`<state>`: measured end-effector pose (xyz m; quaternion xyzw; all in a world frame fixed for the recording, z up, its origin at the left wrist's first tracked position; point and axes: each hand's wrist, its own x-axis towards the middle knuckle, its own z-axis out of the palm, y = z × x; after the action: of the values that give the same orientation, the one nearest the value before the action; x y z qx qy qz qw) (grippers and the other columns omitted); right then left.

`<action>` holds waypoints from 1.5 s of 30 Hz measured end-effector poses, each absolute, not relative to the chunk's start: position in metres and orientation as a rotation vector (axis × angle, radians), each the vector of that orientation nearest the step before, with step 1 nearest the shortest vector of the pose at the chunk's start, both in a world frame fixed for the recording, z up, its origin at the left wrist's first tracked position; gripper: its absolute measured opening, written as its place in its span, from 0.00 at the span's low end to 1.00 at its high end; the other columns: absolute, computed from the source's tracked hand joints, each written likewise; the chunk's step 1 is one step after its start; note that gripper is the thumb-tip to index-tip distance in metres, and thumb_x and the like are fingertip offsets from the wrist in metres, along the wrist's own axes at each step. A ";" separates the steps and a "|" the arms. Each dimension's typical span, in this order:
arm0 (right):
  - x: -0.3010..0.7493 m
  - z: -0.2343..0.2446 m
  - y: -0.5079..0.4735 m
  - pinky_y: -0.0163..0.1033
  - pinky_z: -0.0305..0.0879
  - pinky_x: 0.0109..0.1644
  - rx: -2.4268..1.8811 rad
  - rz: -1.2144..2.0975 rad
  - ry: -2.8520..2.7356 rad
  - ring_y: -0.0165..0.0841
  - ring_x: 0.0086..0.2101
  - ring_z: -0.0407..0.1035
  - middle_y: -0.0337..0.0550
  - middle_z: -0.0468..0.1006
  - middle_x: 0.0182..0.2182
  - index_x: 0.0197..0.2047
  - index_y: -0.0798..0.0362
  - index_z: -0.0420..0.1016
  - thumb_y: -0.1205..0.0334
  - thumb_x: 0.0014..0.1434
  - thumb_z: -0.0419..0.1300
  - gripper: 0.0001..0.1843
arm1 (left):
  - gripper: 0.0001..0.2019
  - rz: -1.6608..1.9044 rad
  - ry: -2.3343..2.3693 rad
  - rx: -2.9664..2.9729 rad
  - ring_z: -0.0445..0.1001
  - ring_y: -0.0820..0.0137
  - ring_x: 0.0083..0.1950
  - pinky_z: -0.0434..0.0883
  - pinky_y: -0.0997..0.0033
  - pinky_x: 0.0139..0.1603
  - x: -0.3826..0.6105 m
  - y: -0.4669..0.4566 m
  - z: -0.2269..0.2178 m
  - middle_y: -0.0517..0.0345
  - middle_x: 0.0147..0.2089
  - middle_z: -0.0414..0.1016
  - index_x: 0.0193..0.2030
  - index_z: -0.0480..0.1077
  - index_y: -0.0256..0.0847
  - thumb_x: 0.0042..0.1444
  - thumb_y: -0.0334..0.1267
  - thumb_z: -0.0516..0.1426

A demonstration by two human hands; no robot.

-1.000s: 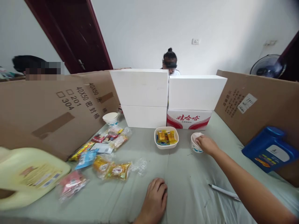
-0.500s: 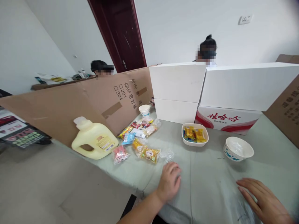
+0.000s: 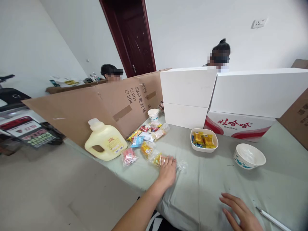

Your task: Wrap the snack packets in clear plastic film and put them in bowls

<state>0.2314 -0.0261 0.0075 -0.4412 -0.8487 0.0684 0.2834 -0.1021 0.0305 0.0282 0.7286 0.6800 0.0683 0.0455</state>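
My left hand (image 3: 168, 170) rests on the right end of a yellow snack packet (image 3: 157, 159) in clear wrapping, its fingers stretched over it and partly covering it. Just right of those fingers lies a crumpled clear plastic wrapper (image 3: 182, 166). Another yellow packet (image 3: 146, 149) and a pink packet (image 3: 129, 156) are to the left. My right hand (image 3: 243, 211) is low over the near side of the table, fingers apart and holding nothing. A white pen-like tool with a dark tip (image 3: 271, 218) lies right of it.
A pale yellow jug (image 3: 106, 141) stands left, near several snack packets (image 3: 145, 137) and a paper cup (image 3: 153, 114). A white tub (image 3: 204, 149) holds yellow packets. A patterned paper bowl (image 3: 245, 163) contains clear plastic. White boxes (image 3: 187, 93) and a cardboard panel (image 3: 115, 96) border the table. Two people sit beyond.
My left hand has moved left and forward onto the yellow packet. My right hand has shifted left, and the pen-like tool now shows beside it. The view has turned slightly left.
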 end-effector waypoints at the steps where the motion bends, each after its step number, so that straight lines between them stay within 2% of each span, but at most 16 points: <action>1: 0.216 0.013 -0.023 0.39 0.74 0.48 -1.192 0.228 -2.271 0.36 0.48 0.73 0.42 0.75 0.52 0.51 0.42 0.74 0.51 0.62 0.56 0.16 | 0.22 0.256 2.029 2.254 0.56 0.50 0.68 0.42 0.40 0.69 -0.095 0.024 0.025 0.43 0.64 0.64 0.61 0.65 0.35 0.60 0.29 0.48; 7: 0.132 0.016 -0.002 0.48 0.69 0.56 -1.124 0.334 -2.186 0.40 0.58 0.63 0.50 0.63 0.62 0.59 0.47 0.64 0.57 0.62 0.54 0.22 | 0.30 0.629 1.712 2.349 0.54 0.51 0.69 0.46 0.39 0.69 -0.079 -0.005 0.027 0.45 0.66 0.61 0.65 0.57 0.40 0.55 0.36 0.56; 10: 0.107 0.019 0.001 0.49 0.70 0.53 -1.095 0.323 -2.113 0.41 0.53 0.66 0.51 0.67 0.56 0.56 0.48 0.66 0.58 0.62 0.54 0.18 | 0.22 0.940 1.701 2.310 0.61 0.55 0.64 0.57 0.44 0.65 -0.099 -0.003 0.035 0.45 0.61 0.66 0.60 0.62 0.41 0.59 0.40 0.54; 13: 0.096 0.023 0.003 0.49 0.70 0.51 -1.111 0.345 -2.091 0.40 0.49 0.68 0.50 0.70 0.50 0.56 0.47 0.65 0.58 0.63 0.53 0.17 | 0.17 1.141 2.050 2.075 0.63 0.56 0.61 0.61 0.50 0.62 -0.134 0.007 0.038 0.42 0.57 0.67 0.55 0.65 0.38 0.61 0.39 0.51; 16: 0.092 0.019 0.010 0.56 0.63 0.57 -1.225 0.316 -2.157 0.47 0.56 0.62 0.53 0.68 0.55 0.57 0.49 0.65 0.56 0.59 0.58 0.23 | 0.28 1.024 2.383 1.713 0.59 0.50 0.64 0.58 0.49 0.64 -0.166 0.019 0.034 0.40 0.59 0.66 0.61 0.60 0.35 0.54 0.41 0.58; 18: 0.091 0.013 0.017 0.61 0.58 0.59 -1.358 0.331 -2.228 0.54 0.61 0.54 0.55 0.64 0.60 0.57 0.51 0.66 0.55 0.52 0.64 0.29 | 0.34 0.904 2.378 1.579 0.61 0.51 0.63 0.60 0.51 0.63 -0.176 0.026 0.031 0.43 0.56 0.69 0.63 0.58 0.34 0.50 0.43 0.62; 21: 0.090 0.003 0.025 0.61 0.56 0.60 -1.444 0.395 -2.324 0.55 0.64 0.48 0.52 0.62 0.63 0.50 0.50 0.72 0.60 0.49 0.65 0.23 | 0.28 0.894 2.246 1.538 0.68 0.55 0.56 0.63 0.56 0.60 -0.174 0.031 0.028 0.49 0.46 0.75 0.59 0.64 0.37 0.50 0.38 0.61; 24: 0.091 -0.001 0.025 0.57 0.55 0.63 -1.356 0.466 -2.335 0.49 0.64 0.51 0.51 0.66 0.60 0.45 0.52 0.75 0.66 0.54 0.58 0.14 | 0.15 0.962 2.154 1.527 0.72 0.60 0.49 0.65 0.59 0.57 -0.163 0.031 0.027 0.53 0.41 0.76 0.47 0.72 0.40 0.51 0.30 0.58; 28: 0.089 0.003 0.023 0.55 0.58 0.62 -1.307 0.708 -2.164 0.48 0.58 0.62 0.55 0.71 0.56 0.54 0.55 0.70 0.61 0.52 0.61 0.25 | 0.07 1.065 2.073 1.484 0.71 0.62 0.53 0.64 0.60 0.59 -0.157 0.032 0.025 0.51 0.47 0.73 0.34 0.73 0.40 0.51 0.26 0.56; 30: 0.083 0.005 0.024 0.53 0.62 0.58 -1.320 0.894 -2.005 0.47 0.54 0.66 0.56 0.71 0.54 0.59 0.56 0.65 0.54 0.50 0.63 0.33 | 0.07 1.115 2.024 1.422 0.70 0.63 0.55 0.63 0.60 0.59 -0.159 0.035 0.022 0.51 0.49 0.73 0.35 0.72 0.39 0.51 0.26 0.56; 33: 0.070 0.006 0.028 0.48 0.69 0.48 -1.392 1.189 -1.729 0.44 0.47 0.71 0.56 0.74 0.50 0.59 0.58 0.64 0.48 0.49 0.62 0.37 | 0.14 1.148 1.903 1.309 0.75 0.65 0.47 0.69 0.63 0.52 -0.160 0.038 0.015 0.52 0.42 0.76 0.45 0.70 0.38 0.51 0.27 0.57; 35: 0.062 0.005 0.030 0.43 0.71 0.35 -1.430 1.348 -1.602 0.40 0.36 0.74 0.51 0.78 0.41 0.56 0.57 0.67 0.50 0.48 0.61 0.33 | 0.17 1.152 1.800 1.252 0.77 0.66 0.41 0.72 0.66 0.46 -0.158 0.038 0.013 0.54 0.38 0.77 0.50 0.68 0.36 0.51 0.30 0.58; 37: 0.059 0.005 0.032 0.38 0.65 0.25 -1.429 1.441 -1.557 0.34 0.24 0.70 0.42 0.77 0.29 0.50 0.55 0.71 0.53 0.48 0.59 0.26 | 0.16 1.143 1.682 1.234 0.77 0.66 0.40 0.72 0.68 0.43 -0.156 0.036 0.014 0.53 0.37 0.78 0.47 0.70 0.35 0.51 0.34 0.59; 39: 0.063 0.008 0.034 0.36 0.62 0.23 -1.399 1.453 -1.562 0.32 0.20 0.66 0.36 0.72 0.20 0.43 0.54 0.74 0.55 0.49 0.57 0.19 | 0.12 1.125 1.562 1.249 0.77 0.66 0.39 0.72 0.68 0.43 -0.155 0.032 0.020 0.52 0.36 0.78 0.42 0.72 0.34 0.50 0.37 0.59; 41: 0.073 0.015 0.036 0.37 0.65 0.27 -1.368 1.427 -1.557 0.33 0.23 0.68 0.37 0.73 0.22 0.38 0.53 0.75 0.57 0.49 0.56 0.14 | 0.12 1.112 1.460 1.282 0.77 0.66 0.39 0.71 0.68 0.43 -0.155 0.029 0.029 0.52 0.36 0.78 0.38 0.73 0.35 0.51 0.40 0.59; 45: 0.103 0.037 0.034 0.44 0.67 0.47 -1.161 1.087 -1.701 0.39 0.44 0.71 0.46 0.76 0.43 0.34 0.50 0.75 0.61 0.54 0.54 0.09 | 0.08 1.059 1.313 1.406 0.75 0.67 0.40 0.69 0.70 0.45 -0.153 0.027 0.048 0.54 0.36 0.78 0.34 0.75 0.37 0.52 0.38 0.57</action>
<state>0.1033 0.0342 0.0369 -0.4580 -0.6708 0.4287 0.3955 -0.1534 0.0274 0.0475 0.5699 0.5324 0.4295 0.4553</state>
